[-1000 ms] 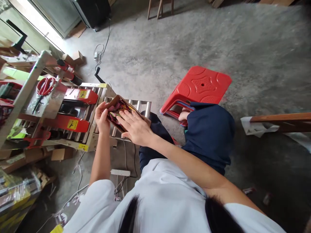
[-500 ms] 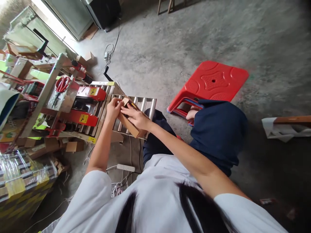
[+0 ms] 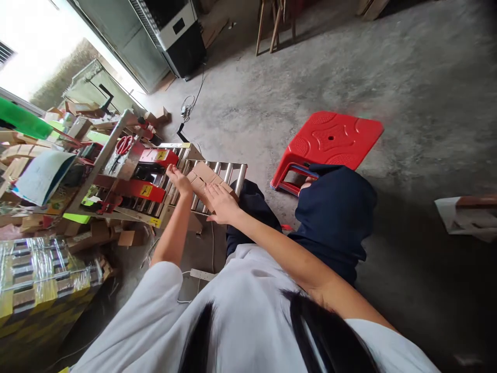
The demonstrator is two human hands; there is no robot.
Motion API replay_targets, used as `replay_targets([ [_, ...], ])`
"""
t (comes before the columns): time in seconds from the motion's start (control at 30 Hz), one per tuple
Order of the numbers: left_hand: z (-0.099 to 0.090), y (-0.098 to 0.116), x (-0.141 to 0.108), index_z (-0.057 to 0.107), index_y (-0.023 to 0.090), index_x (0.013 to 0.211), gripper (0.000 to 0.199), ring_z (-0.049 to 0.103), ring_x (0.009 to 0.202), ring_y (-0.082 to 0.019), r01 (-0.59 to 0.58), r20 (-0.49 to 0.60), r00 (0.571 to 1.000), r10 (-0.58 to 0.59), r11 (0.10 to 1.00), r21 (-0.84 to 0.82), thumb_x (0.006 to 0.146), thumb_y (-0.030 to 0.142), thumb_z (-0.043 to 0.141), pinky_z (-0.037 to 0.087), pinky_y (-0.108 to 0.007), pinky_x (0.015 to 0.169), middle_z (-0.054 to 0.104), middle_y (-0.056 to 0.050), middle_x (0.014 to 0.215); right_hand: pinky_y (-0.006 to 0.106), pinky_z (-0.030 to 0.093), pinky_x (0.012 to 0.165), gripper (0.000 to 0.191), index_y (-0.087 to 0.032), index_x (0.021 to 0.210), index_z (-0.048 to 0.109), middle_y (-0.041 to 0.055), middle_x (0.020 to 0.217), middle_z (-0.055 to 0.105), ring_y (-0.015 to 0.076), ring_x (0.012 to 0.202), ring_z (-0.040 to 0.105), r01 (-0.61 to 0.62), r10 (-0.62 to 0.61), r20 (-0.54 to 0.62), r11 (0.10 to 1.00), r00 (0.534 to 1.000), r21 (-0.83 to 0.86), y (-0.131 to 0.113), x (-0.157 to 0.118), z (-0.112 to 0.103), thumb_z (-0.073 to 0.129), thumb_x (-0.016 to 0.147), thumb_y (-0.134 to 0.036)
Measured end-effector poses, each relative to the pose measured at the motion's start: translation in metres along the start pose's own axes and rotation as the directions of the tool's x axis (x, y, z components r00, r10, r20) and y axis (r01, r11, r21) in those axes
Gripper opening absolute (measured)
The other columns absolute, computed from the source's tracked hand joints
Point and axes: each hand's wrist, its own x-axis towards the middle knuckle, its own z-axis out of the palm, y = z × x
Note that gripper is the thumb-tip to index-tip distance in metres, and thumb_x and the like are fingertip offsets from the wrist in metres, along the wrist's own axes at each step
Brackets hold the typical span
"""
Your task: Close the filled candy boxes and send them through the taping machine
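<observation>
A small cardboard box (image 3: 204, 175) lies on the metal rollers of a conveyor (image 3: 241, 178), its top flaps folded down flat. My right hand (image 3: 221, 202) rests on the near side of the box top, palm down with fingers stretched out. Off the box's left end, my left hand (image 3: 179, 180) is raised with its fingers extended and nothing in it. Just left of that hand stands the carton sealing machine, with red side parts (image 3: 149, 191) bearing yellow labels. What is inside the box is hidden.
Red-handled scissors (image 3: 124, 145) lie on top of the machine. A red plastic stool (image 3: 334, 137) stands on the concrete floor to the right. Cardboard boxes (image 3: 83, 235) pile up at the left, and a white power strip (image 3: 202, 275) lies below the conveyor.
The box's flaps have gone from partly open to folded down. My left hand has let go of the flap and opened; my right hand now lies flat on top. The view has shifted.
</observation>
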Motion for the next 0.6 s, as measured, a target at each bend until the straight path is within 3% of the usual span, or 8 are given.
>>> replay_targets([
  [0.07,-0.011,0.012,-0.034,0.041,0.014,0.142,0.063,0.041,0.141,-0.028,-0.196,0.222,0.954,0.203,0.979,-0.055,0.1,0.058,0.023,0.03,-0.045,0.117,0.042,-0.02,0.15,0.05,0.028,0.121,0.094,-0.004,0.144,0.045,0.0259,0.152,0.041,0.0375,0.144,0.037,0.05,-0.051,0.005,0.989,0.999,0.141,0.013,0.0,-0.01,0.086,0.066,-0.036],
  [0.13,-0.021,0.021,-0.07,0.041,0.016,0.146,0.083,0.031,0.147,-0.034,-0.338,0.568,0.755,0.327,0.937,-0.089,0.087,0.075,0.044,0.027,-0.048,0.12,0.033,-0.019,0.158,0.045,0.043,0.111,0.063,-0.01,0.13,0.059,0.0192,0.137,0.059,0.0321,0.13,0.054,0.105,-0.109,-0.007,0.944,0.994,0.311,0.029,-0.007,-0.023,0.078,0.074,-0.029],
  [0.17,-0.024,0.025,-0.085,0.039,0.016,0.148,0.095,0.028,0.148,-0.037,-0.386,0.679,0.656,0.33,0.919,-0.073,0.078,0.078,0.056,0.024,-0.051,0.121,0.031,-0.02,0.16,0.042,0.048,0.105,0.048,-0.012,0.124,0.063,0.0152,0.129,0.065,0.0286,0.122,0.06,0.128,-0.123,-0.039,0.912,0.992,0.389,0.036,-0.013,-0.028,0.072,0.078,-0.024],
  [0.2,-0.026,0.027,-0.096,0.037,0.016,0.15,0.105,0.025,0.149,-0.039,-0.432,0.733,0.604,0.313,0.901,-0.029,0.07,0.077,0.066,0.022,-0.053,0.122,0.029,-0.021,0.16,0.039,0.05,0.101,0.039,-0.015,0.119,0.066,0.0117,0.123,0.068,0.0255,0.116,0.063,0.141,-0.111,-0.093,0.881,0.989,0.452,0.042,-0.021,-0.033,0.067,0.081,-0.022],
  [0.27,-0.027,0.029,-0.111,0.031,0.015,0.152,0.107,0.019,0.151,-0.039,-0.513,0.75,0.601,0.278,0.853,0.095,0.07,0.068,0.073,0.015,-0.057,0.123,0.026,-0.023,0.161,0.037,0.051,0.1,0.031,-0.018,0.115,0.068,0.0076,0.117,0.071,0.0221,0.11,0.066,0.136,-0.006,-0.243,0.844,0.97,0.519,0.052,-0.038,-0.04,0.061,0.086,-0.022],
  [0.37,-0.025,0.026,-0.117,0.032,0.017,0.15,0.086,0.016,0.153,-0.037,-0.547,0.63,0.709,0.317,0.811,0.208,0.081,0.053,0.068,0.018,-0.058,0.123,0.024,-0.022,0.161,0.039,0.052,0.1,0.03,-0.02,0.116,0.068,0.008,0.115,0.07,0.0228,0.108,0.066,0.037,0.199,-0.404,0.862,0.893,0.506,0.061,-0.054,-0.044,0.061,0.089,-0.031],
  [0.43,-0.025,0.024,-0.119,0.031,0.019,0.15,0.083,0.019,0.152,-0.037,-0.542,0.542,0.758,0.362,0.812,0.216,0.082,0.049,0.068,0.024,-0.058,0.121,0.024,-0.022,0.159,0.043,0.05,0.104,0.04,-0.019,0.125,0.064,0.0115,0.124,0.066,0.0255,0.117,0.062,0.006,0.226,-0.439,0.884,0.87,0.467,0.063,-0.053,-0.042,0.063,0.088,-0.032],
  [0.6,-0.027,0.02,-0.122,0.031,0.017,0.146,0.08,0.034,0.143,-0.036,-0.539,0.543,0.753,0.373,0.822,0.183,0.079,0.037,0.069,0.039,-0.053,0.114,0.033,-0.024,0.149,0.048,0.036,0.119,0.062,-0.015,0.144,0.049,0.016,0.148,0.05,0.0272,0.139,0.045,0.095,0.066,-0.318,0.881,0.946,0.464,0.057,-0.028,-0.024,0.066,0.088,-0.032],
])
